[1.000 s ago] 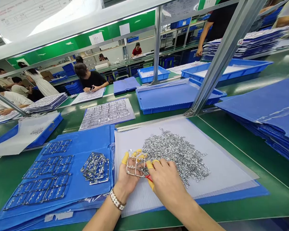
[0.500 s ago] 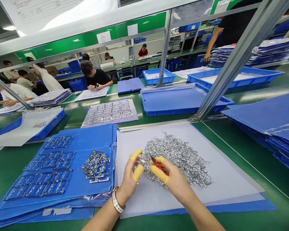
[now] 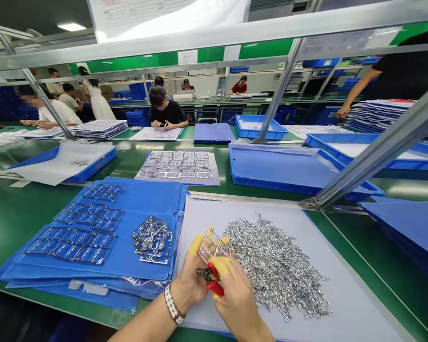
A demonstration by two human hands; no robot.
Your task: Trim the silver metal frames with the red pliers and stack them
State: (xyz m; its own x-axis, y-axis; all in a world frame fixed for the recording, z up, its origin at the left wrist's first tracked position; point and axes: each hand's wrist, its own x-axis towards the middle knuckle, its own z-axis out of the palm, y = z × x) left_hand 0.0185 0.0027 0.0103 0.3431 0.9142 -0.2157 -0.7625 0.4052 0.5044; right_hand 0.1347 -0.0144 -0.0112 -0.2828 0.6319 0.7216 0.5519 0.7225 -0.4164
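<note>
Your left hand (image 3: 192, 275), partly curled and palm up, held a square silver wire frame with inner bars (image 3: 217, 246) across its yellow-covered fingers, near the left edge of the heaped small silver metal pieces (image 3: 278, 266). Your right hand (image 3: 237, 289) was closed around red-handled metal pliers (image 3: 215, 287), their dark head over your left palm; whether the tips touched the frame, I could not tell. The heap lay on a translucent white sheet (image 3: 201, 216). Left of it, flat blue plastic folders (image 3: 150, 190) bore a jumbled pile of similar frames (image 3: 153, 240) and others laid in rows (image 3: 87, 244).
</note>
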